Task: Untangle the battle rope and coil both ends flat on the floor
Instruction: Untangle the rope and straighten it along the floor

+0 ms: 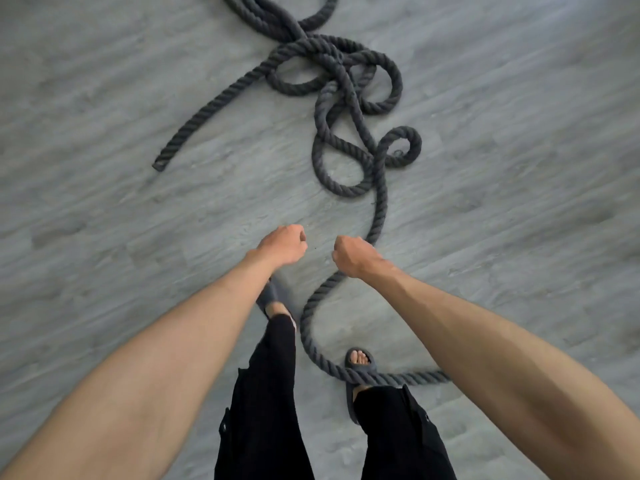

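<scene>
A thick dark grey battle rope (pixel 379 202) lies on the grey floor. Its tangle of crossing loops (pixel 341 81) is ahead of me, and one loose end (pixel 161 164) points to the front left. From the tangle a single strand snakes back toward me, passes under my right wrist and runs across my right sandal (pixel 360 362). My left hand (pixel 282 245) and my right hand (pixel 353 254) are stretched out side by side above the floor. Both have their fingers curled under, and no rope shows in either one. The rope's other end is out of view.
The floor is grey wood-look planks (pixel 104 202). My left sandal (pixel 273 296) stands just left of the strand, and my legs are in black trousers (pixel 263 410). More rope runs out of the top edge (pixel 256 8).
</scene>
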{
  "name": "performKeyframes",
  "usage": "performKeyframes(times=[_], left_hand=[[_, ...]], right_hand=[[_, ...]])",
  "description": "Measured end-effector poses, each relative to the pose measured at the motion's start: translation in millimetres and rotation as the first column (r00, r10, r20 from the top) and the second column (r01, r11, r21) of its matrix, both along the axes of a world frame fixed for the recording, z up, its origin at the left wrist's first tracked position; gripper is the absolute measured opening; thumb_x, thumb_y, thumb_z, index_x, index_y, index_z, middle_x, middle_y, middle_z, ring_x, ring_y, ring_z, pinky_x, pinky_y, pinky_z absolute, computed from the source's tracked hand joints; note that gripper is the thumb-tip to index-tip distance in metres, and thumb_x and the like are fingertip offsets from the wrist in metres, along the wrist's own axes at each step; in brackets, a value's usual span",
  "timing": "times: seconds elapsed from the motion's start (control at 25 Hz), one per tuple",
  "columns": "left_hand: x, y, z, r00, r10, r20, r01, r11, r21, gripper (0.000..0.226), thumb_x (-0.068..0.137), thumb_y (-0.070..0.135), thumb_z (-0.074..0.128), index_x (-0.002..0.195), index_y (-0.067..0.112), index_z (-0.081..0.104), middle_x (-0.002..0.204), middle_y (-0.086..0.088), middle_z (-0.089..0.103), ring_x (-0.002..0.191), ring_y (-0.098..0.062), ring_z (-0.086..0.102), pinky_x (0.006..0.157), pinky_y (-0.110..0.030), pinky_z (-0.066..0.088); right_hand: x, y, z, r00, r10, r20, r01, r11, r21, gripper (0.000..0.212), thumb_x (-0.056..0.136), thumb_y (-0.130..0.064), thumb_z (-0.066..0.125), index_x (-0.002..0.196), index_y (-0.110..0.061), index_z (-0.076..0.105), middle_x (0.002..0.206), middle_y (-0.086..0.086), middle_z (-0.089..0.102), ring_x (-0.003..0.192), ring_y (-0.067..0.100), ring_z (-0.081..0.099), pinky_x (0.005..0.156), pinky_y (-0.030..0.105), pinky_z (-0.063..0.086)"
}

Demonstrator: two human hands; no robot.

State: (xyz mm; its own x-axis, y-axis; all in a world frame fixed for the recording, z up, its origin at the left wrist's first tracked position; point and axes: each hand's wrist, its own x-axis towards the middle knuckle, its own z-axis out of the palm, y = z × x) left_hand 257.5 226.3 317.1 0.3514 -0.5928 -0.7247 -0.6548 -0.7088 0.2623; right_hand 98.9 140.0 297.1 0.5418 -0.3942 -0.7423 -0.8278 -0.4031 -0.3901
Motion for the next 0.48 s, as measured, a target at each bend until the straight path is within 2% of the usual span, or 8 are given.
performKeyframes(times=[0.24, 0.36, 0.48], left_hand=[[140, -95, -28, 0.988, -0.144, -0.053, 0.147, 0.987, 0.066, 0.020, 0.089, 0.023, 0.049, 0.106, 0.021, 0.060, 0.119, -0.012, 0.064, 0.110, -0.033, 0.060, 0.089, -0.037, 0.047], [232, -149, -38, 0.977, -0.199, -0.081, 0.206, 0.974, 0.098, 0.024, 0.087, 0.022, 0.050, 0.108, 0.019, 0.061, 0.120, -0.014, 0.065, 0.110, -0.034, 0.061, 0.092, -0.038, 0.049], [329, -202, -32, 0.983, -0.182, -0.037, 0.184, 0.980, 0.074, 0.024, 0.089, 0.021, 0.052, 0.110, 0.019, 0.062, 0.121, -0.015, 0.065, 0.112, -0.034, 0.061, 0.093, -0.037, 0.048]], right_hand=[[144, -93, -13, 0.997, -0.030, -0.071, 0.030, 1.000, -0.002, 0.032, 0.101, -0.023, 0.039, 0.118, -0.002, 0.058, 0.126, 0.023, 0.061, 0.114, 0.041, 0.058, 0.083, 0.039, 0.042], [230, -149, -21, 0.992, -0.069, -0.108, 0.067, 0.998, -0.021, 0.034, 0.098, -0.023, 0.042, 0.119, -0.003, 0.060, 0.127, 0.025, 0.062, 0.117, 0.042, 0.059, 0.091, 0.040, 0.047], [313, -202, -20, 0.986, -0.108, -0.124, 0.108, 0.994, -0.002, 0.033, 0.097, -0.020, 0.039, 0.118, -0.004, 0.058, 0.125, 0.024, 0.061, 0.112, 0.042, 0.060, 0.085, 0.039, 0.045]])
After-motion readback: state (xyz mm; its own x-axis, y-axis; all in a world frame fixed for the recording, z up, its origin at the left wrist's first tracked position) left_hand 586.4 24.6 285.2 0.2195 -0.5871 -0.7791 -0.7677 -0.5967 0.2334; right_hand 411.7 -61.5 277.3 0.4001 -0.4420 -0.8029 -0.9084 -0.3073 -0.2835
